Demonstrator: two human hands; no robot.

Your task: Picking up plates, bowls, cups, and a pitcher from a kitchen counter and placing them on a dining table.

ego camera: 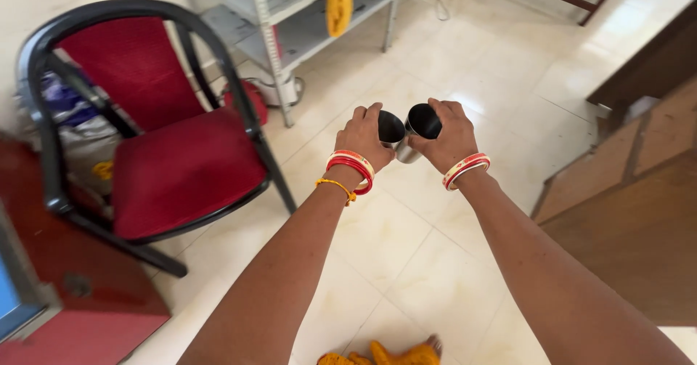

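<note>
Both hands, left (365, 137) and right (449, 138), each grip a steel cup (390, 128).

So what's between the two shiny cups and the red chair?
In the head view, only bare cream floor tiles lie between the red chair and the two steel cups. The left hand grips the cup nearer the chair.

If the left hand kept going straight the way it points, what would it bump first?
Probably the grey metal shelf rack ahead by the wall. The left hand, its grip round a shiny steel cup, points up the tiled floor toward it, though depth is unclear.
</note>
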